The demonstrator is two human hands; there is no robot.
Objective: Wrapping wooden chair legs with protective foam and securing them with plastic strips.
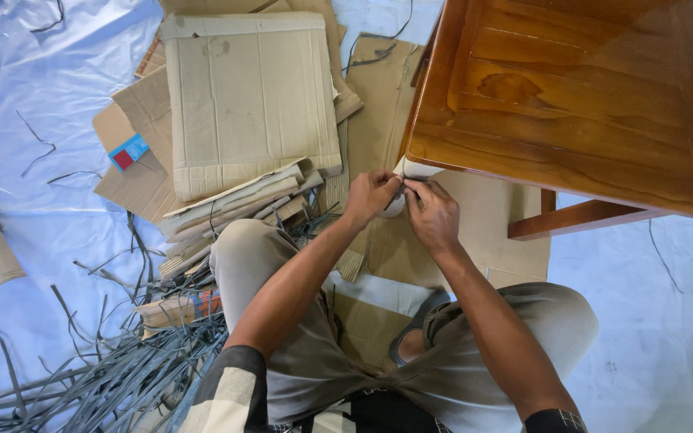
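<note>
A polished wooden table [579, 88] stands on the floor in front of me. Its near left corner is covered by a white wrapping [415, 169]. My left hand [369, 195] and my right hand [432, 213] meet just under that corner. Both pinch a thin dark strap [395, 192] that runs across the wrapping. My fingers hide most of the strap. I am crouched, with my knees below the hands.
A large folded cardboard sheet [249, 100] lies on more flattened cardboard to the left. A pile of folded cardboard strips [234, 204] sits beside my left knee. Several loose grey straps [114, 369] litter the lower left. Pale blue plastic sheeting [34, 104] covers the floor.
</note>
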